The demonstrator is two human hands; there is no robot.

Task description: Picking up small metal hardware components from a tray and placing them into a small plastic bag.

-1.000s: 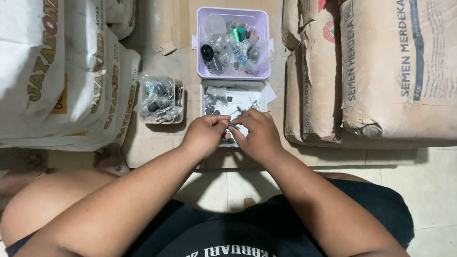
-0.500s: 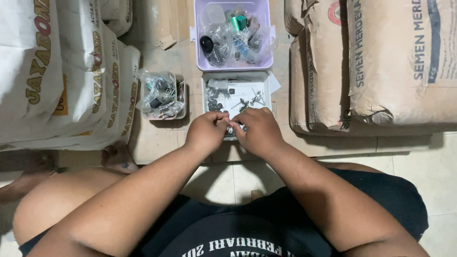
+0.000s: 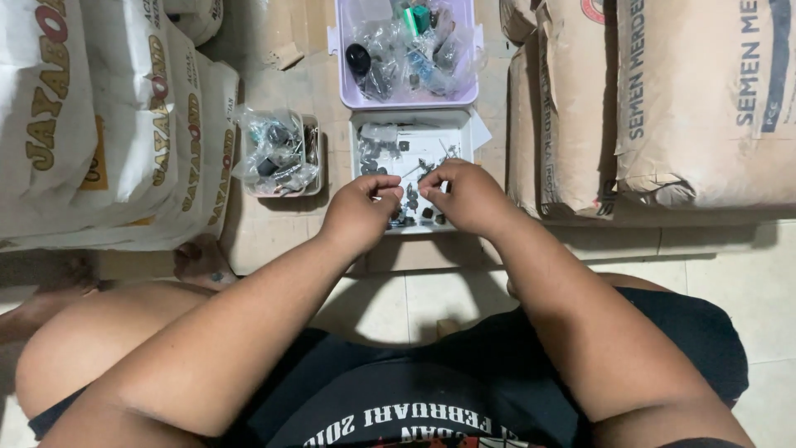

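My left hand (image 3: 361,211) and my right hand (image 3: 466,197) hover over the near half of a white tray (image 3: 460,137) that holds small dark parts (image 3: 412,207) and thin metal pins (image 3: 412,169). Both hands have thumb and fingers pinched together, with a small gap between the two hands. Whatever sits inside either pinch is too small and too hidden to make out. The left fingertips are just above the dark parts, and the right fingertips are near the pins.
A purple bin (image 3: 344,91) full of bagged small parts stands just beyond the tray. A small box of plastic bags (image 3: 278,153) lies to the left. Stacked white sacks (image 3: 91,124) rise on the left and brown sacks (image 3: 663,99) on the right. My knees frame the tiled floor (image 3: 746,290).
My hands were joined on a thin metal piece; they have since moved a little apart and farther over the tray. The view has shifted slightly downward.
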